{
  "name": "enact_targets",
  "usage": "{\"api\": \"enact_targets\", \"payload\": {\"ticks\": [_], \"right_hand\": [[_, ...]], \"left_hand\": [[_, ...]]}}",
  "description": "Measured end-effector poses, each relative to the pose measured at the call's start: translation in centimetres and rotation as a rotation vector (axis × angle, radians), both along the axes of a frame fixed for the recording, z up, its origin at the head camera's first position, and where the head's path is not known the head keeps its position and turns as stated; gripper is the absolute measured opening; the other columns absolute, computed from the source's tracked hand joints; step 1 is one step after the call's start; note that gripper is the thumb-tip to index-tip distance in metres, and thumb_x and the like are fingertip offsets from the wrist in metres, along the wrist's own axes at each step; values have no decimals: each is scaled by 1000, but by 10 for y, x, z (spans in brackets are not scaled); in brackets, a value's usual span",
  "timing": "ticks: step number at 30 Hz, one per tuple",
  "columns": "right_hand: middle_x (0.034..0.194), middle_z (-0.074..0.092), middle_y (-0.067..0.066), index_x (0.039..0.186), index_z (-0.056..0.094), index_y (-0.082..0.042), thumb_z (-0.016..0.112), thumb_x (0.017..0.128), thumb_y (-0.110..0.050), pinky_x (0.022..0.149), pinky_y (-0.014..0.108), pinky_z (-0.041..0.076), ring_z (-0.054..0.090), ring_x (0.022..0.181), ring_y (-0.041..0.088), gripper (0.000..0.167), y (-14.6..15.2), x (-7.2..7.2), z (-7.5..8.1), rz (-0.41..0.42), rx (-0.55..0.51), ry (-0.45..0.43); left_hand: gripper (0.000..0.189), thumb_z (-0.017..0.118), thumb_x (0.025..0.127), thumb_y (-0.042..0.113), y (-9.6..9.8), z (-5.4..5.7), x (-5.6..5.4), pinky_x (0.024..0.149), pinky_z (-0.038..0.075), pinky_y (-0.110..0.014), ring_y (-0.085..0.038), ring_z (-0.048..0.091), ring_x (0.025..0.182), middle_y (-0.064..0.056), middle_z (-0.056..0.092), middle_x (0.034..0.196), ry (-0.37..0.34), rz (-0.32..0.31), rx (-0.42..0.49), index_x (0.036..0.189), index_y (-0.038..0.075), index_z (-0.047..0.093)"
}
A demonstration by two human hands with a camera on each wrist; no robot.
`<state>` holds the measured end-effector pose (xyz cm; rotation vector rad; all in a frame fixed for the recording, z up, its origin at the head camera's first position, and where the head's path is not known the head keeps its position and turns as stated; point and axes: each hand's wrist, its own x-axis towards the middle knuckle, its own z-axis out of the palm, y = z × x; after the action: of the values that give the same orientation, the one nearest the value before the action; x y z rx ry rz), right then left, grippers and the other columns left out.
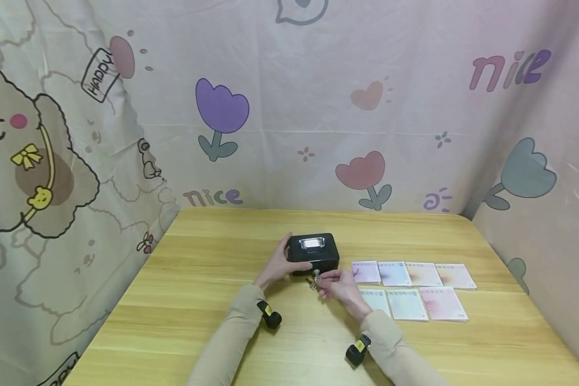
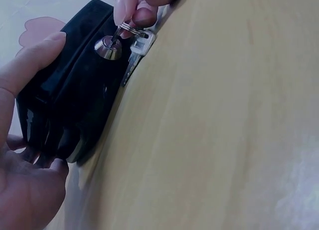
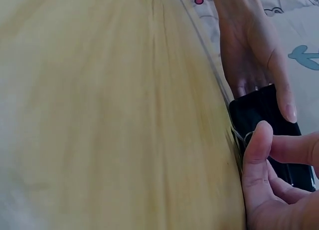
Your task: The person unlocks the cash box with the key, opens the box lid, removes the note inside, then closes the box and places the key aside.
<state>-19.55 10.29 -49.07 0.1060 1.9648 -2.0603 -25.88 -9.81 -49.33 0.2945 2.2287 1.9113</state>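
Observation:
A black cash box (image 1: 327,256) with a silver handle (image 1: 312,243) on its lid sits on the table, lid down. My left hand (image 1: 279,265) grips its left end, thumb along the front of the lid and fingers round the side. On the box front is a round silver lock (image 2: 107,49). A key stands in it, its head pinched between thumb and forefinger of my right hand (image 1: 342,289). From the same ring hangs a second key (image 2: 142,44), pointing down beside the lock. The right fingers partly hide the inserted key.
Right of the box, play banknotes lie in two rows on the wooden table (image 1: 198,300): a purple stack (image 1: 365,272), a blue one (image 1: 394,274), a pink one (image 1: 444,304) and several others. A printed cloth (image 1: 289,177) hangs behind the table.

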Motion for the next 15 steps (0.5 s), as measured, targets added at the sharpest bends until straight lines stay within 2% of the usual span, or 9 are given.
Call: {"api": "enact_targets", "payload": {"ticks": [15], "right_hand": [[83,73,18,108,58,16,71,84,7,56,24,59,63,58,11,28,-5,-4,-1,-54,21,26]], "left_hand": [[117,88,75,16,-1,-1,0,125,28,-56,-39,43,144,-22,31,163,19,6,-5,163,10,11]]}}
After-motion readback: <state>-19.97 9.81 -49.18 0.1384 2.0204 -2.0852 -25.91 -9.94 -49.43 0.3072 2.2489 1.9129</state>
